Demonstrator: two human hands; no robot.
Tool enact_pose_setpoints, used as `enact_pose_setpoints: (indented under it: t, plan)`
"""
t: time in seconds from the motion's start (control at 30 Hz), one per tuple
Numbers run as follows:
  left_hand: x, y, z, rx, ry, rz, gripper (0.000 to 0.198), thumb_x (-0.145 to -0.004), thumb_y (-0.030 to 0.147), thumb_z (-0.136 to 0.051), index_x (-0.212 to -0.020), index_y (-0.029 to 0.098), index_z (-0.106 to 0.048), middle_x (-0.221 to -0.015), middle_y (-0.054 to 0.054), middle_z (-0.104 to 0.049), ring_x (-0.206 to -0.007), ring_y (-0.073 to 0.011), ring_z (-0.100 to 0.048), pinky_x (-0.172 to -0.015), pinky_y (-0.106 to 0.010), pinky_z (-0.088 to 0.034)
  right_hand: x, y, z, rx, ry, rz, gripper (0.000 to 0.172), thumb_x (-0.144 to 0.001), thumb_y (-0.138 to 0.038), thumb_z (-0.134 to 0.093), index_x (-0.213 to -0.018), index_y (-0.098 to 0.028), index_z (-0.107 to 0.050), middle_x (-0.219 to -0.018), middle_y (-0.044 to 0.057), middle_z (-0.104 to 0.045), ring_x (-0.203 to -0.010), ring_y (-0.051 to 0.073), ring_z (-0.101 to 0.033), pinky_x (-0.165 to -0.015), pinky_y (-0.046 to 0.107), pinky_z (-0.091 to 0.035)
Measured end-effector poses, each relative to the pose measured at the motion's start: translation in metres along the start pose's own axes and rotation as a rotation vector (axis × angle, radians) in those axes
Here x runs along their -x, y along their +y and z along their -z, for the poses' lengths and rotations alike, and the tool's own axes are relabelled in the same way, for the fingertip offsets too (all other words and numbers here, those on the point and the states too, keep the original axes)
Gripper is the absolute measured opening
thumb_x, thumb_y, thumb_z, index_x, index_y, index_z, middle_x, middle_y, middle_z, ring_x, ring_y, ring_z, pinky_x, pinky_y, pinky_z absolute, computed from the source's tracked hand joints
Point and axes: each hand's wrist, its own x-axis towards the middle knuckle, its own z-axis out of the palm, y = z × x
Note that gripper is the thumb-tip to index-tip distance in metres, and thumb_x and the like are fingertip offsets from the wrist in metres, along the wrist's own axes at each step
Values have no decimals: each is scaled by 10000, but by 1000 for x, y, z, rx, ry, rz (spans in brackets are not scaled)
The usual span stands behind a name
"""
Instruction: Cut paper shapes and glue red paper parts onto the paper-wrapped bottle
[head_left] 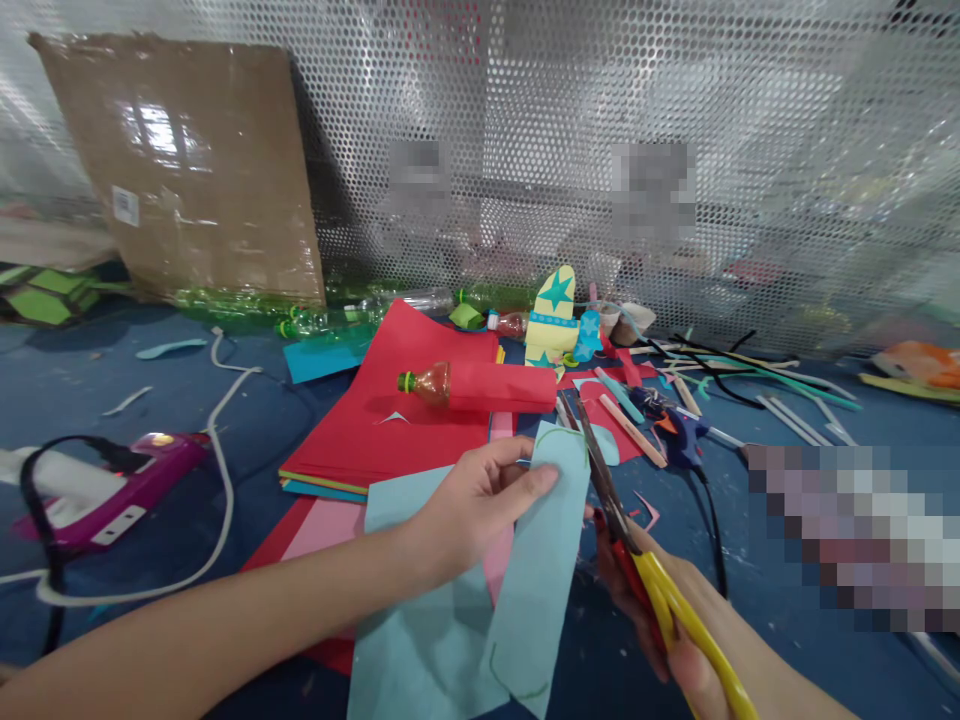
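My left hand (499, 495) pinches a light blue paper strip (544, 570) near its top, thumb in front. Green curved lines are drawn at both ends of the strip. My right hand (675, 610) grips scissors (645, 570) with yellow and red handles. Their blades lie along the strip's upper right edge, slightly apart at the tips. Under the left forearm is a larger light blue sheet (420, 620). Behind the hands, a plastic bottle (502, 387) wrapped in red paper lies on its side on a stack of red paper (427, 440).
A purple power strip (150, 490) with a white cable sits at the left. A blue glue gun (682, 435), paper scraps and straws lie to the right. At the back are green plastic bottles (315, 322), a yellow paper rocket (551, 320) and a cardboard sheet (195, 170) against perforated metal.
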Motion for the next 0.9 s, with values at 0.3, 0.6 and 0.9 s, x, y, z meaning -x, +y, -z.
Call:
enact_pose_setpoints:
  t: [0.3,0.6,0.9]
  plan:
    - [0,8,-1,89,-22,48,237,-761,394,-717,-768,177,-623,-678,-10,-692,-565,-170,-677,-466,-217,-503,-12,-20,7,-129,-95,-49,733,-657,-917,-246,-794,-222,-435,-641,-39,-348,-473,96,-255,-349,228,-320]
    - [0,10,0,59,11,56,271,-735,411,-732,-741,169,-610,-664,-5,-667,-561,-165,-664,-487,-228,-499,-12,-21,8,-196,-148,-125,756,-614,-934,-302,-819,-218,-434,-617,-53,-337,-466,86,-240,-352,225,-238]
    - [-6,12,11,-164,30,-17,267,-765,421,-673,-815,159,-652,-687,-22,-662,-641,-192,-663,-574,-268,-482,-5,-12,14,-40,-80,-76,765,-669,-901,-295,-841,-187,-510,-608,-40,-373,-513,106,-292,-436,232,-284]
